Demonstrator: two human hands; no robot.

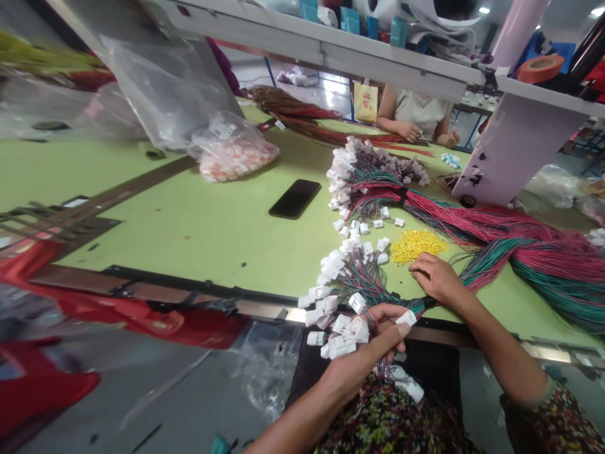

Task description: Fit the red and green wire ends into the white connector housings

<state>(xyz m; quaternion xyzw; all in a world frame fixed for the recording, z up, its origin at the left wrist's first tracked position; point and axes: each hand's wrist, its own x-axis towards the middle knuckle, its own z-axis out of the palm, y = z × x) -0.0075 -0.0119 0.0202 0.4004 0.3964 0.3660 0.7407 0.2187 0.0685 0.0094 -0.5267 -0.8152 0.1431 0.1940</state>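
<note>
My left hand [385, 337] pinches a white connector [406, 318] between thumb and fingers at the table's front edge. Several more white connectors [343, 345] on thin wires hang around and behind this hand. My right hand [438, 279] rests at the near edge of a pile of small yellow pieces [416, 246]. Its fingers are curled together at the tips; whether a piece is between them is too small to tell. Below its palm runs a tied bundle of green and red wires [491, 263], ending in a fan of white connectors on the left.
A second wire bundle [454, 211] with white connectors lies behind. On the green table [208, 227] are a black phone [295, 198] and a plastic bag of orange-white parts [239, 154]. A shelf [406, 72] crosses overhead. Opposite sits another person [418, 113].
</note>
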